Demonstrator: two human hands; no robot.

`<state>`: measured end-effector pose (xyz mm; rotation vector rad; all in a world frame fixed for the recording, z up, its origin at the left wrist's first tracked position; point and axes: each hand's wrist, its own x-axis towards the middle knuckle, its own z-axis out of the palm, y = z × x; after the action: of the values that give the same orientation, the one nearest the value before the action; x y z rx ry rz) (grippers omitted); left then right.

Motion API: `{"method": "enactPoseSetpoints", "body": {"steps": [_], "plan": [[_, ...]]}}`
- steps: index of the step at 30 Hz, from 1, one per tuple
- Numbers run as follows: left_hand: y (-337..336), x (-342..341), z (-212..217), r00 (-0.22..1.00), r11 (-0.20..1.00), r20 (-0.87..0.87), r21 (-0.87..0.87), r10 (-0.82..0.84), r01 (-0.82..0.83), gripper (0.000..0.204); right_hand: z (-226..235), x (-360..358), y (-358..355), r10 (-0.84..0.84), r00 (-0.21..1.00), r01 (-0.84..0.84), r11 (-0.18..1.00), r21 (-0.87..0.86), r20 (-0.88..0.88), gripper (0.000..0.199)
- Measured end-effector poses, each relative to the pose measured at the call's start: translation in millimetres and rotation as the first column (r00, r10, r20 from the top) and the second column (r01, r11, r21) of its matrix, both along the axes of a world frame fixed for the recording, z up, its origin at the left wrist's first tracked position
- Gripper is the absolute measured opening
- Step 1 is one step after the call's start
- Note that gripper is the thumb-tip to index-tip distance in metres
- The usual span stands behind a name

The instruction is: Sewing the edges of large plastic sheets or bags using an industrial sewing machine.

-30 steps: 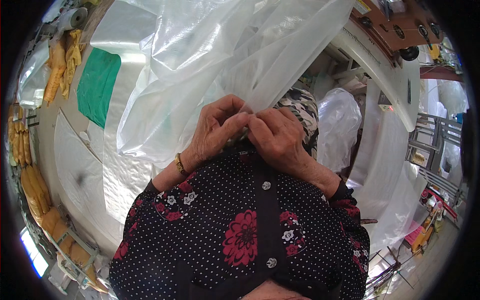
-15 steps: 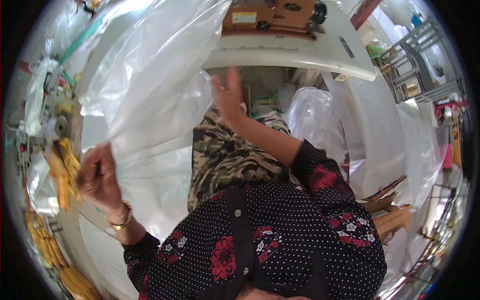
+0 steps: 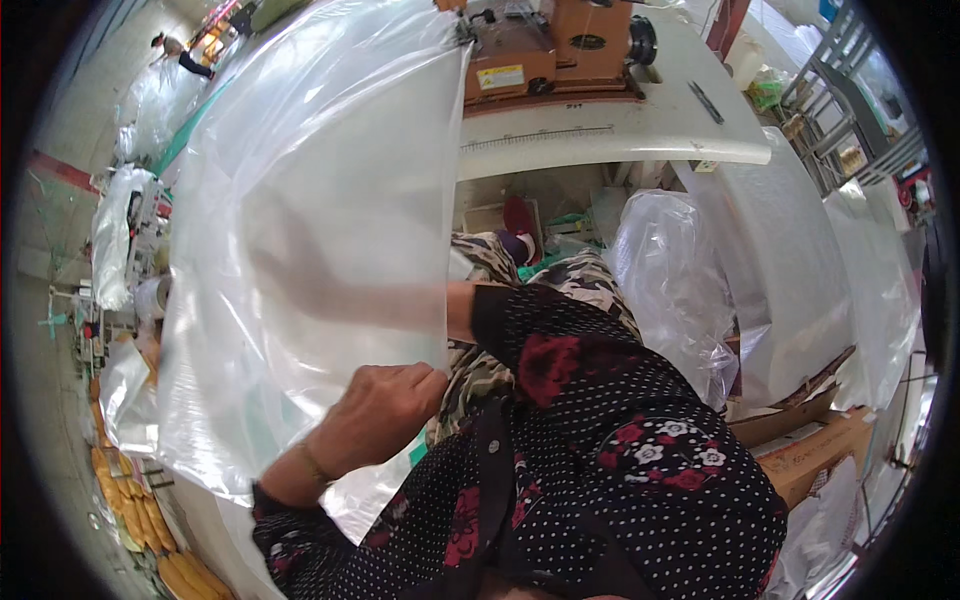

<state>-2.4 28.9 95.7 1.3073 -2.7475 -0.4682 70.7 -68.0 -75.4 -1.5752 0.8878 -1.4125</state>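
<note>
A large sheet of clear plastic film [image 3: 330, 140], perhaps a bag, hangs in front of me from the sewing machine [image 3: 510, 50] down to my lap. My left hand [image 3: 385, 405] is closed on the film's right edge near my lap. My right forearm crosses leftward behind or inside the film; I cannot tell which. Through the milky plastic my right hand [image 3: 285, 240] shows only as a blurred shape, its fingers indistinct. The brown sewing machine stands on a white table [image 3: 540, 140], the film's upper corner beside its needle end.
A dark pen-like tool [image 3: 706, 102] lies on the table's right side. Clear plastic [image 3: 665, 270] is heaped to the right, above a cardboard box [image 3: 820, 450]. A grey metal rack [image 3: 840, 100] stands far right. Yellow bundles [image 3: 135, 500] lie at left; a person [image 3: 180, 55] is far off.
My right hand has swung left, behind or into the film. My left hand has come rightward to my lap with the film's edge, and the film has spread out wide.
</note>
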Motion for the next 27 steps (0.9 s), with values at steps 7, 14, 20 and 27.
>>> {"method": "enactPoseSetpoints", "body": {"steps": [7,14,20,27], "plan": [[28,3,-70,0.932,0.971,-0.279,0.002,0.231,-0.240,0.014,-17,-7,15,0.085,0.993,-0.088,0.995,-0.044,-0.082,0.056],[25,17,-80,0.902,0.954,-0.313,0.069,0.297,-0.290,0.012,-42,-23,8,0.353,0.930,-0.342,0.933,0.116,-0.102,0.048],[15,12,-161,0.872,0.899,-0.286,-0.064,0.399,-0.432,0.012,-94,-65,-16,0.665,0.728,-0.609,0.739,0.287,-0.168,0.042],[10,-6,-220,0.716,0.797,-0.433,0.010,0.548,-0.604,0.010,-87,-204,-66,0.711,0.501,-0.591,0.697,0.406,-0.493,0.035]]}}
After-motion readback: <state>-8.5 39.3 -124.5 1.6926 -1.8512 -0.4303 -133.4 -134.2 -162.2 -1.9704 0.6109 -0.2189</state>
